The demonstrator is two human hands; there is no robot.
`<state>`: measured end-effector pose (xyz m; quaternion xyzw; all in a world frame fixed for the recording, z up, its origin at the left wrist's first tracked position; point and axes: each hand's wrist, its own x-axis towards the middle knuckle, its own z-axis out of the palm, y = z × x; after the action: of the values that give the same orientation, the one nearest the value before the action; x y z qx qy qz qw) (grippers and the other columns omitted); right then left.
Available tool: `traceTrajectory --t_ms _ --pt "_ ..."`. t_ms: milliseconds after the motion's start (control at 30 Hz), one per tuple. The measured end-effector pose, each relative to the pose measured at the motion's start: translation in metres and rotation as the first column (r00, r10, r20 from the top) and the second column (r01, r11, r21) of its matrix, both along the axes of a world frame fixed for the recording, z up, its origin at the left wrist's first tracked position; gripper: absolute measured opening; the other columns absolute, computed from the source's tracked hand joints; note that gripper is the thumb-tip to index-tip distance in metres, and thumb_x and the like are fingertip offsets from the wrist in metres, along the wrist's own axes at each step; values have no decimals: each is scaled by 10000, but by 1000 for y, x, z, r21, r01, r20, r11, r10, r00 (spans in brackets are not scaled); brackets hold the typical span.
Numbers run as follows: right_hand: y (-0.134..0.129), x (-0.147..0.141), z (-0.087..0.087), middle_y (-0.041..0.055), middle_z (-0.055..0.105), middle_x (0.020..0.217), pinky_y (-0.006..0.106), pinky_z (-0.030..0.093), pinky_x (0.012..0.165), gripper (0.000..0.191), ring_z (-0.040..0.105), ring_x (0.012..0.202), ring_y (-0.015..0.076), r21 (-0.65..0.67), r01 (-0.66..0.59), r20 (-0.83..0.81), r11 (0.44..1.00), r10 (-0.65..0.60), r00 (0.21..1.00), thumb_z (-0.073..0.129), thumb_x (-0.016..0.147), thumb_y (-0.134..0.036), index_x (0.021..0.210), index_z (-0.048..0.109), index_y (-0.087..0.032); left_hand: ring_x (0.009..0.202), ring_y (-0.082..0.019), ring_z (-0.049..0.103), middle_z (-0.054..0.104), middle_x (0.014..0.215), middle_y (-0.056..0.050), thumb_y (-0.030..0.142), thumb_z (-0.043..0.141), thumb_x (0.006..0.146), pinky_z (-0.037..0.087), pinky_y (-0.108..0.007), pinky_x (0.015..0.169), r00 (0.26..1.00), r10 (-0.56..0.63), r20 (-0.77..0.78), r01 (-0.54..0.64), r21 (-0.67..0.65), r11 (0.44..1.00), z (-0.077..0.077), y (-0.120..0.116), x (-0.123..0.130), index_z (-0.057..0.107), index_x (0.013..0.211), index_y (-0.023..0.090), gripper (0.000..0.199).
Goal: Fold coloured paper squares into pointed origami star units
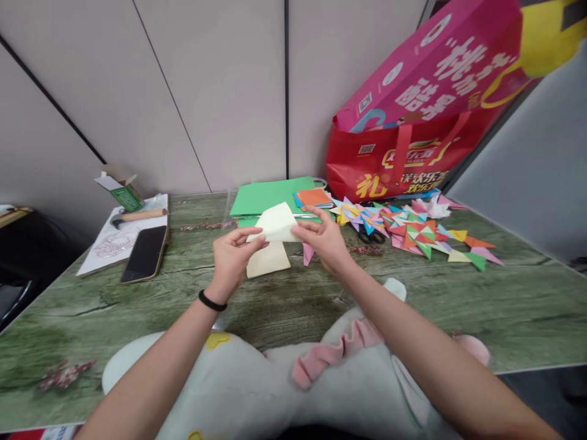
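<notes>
A pale cream sheet of paper (277,221) is held up between my two hands, its lower edge looking folded. My left hand (233,253), with a black band at the wrist, pinches its left corner between thumb and fingers. At the right corner, my right hand (324,237) pinches it the same way. Below the held sheet, a small stack of cream paper (268,261) lies on the table. A pink paper piece (307,253) lies partly hidden near my right hand.
Folded coloured paper pieces (419,232) and black scissors (372,236) lie to the right, before a red bag (394,159). Orange paper squares (314,198) top a green pack (270,194). Left are a phone (145,254), a wooden-handled tool (142,215) and a plush (270,379) in front.
</notes>
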<state>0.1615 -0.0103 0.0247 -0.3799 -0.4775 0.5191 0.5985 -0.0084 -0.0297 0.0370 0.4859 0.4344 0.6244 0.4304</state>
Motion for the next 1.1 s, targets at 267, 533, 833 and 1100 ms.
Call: traceTrajectory --t_ms 267,533,833,1100 --pt "-1 -6 -8 62 653 815 312 520 568 783 622 656 182 -37 -55 171 998 60 983 748 510 -281 1189 384 -142 721 -195 671 711 798 -69 209 756 557 544 -365 781 972 -225 -73 216 -113 970 0 -4 2 660 898 118 366" --pt "3 -3 -7 86 638 939 337 519 632 692 619 743 184 -35 -15 165 999 20 986 737 494 -242 1115 445 -153 740 -205 678 712 857 -96 154 733 588 516 -397 835 945 -319 78 328 -174 929 5 -4 1 488 1211 125 670" --pt "1 -3 -4 84 639 893 354 511 639 643 617 739 200 -10 -3 203 1000 5 979 737 499 -253 1070 464 -143 773 -234 674 705 878 -130 126 703 640 490 -439 867 916 -352 193 390 -222 894 5 -3 -2 391 1282 83 715" --pt "2 0 -4 51 636 811 269 492 505 659 601 649 167 -30 13 182 999 -7 983 740 496 -268 1083 468 -145 886 -267 646 700 902 -123 115 649 683 427 -490 925 847 -446 290 511 -214 832 11 -2 -5 407 1249 122 616"
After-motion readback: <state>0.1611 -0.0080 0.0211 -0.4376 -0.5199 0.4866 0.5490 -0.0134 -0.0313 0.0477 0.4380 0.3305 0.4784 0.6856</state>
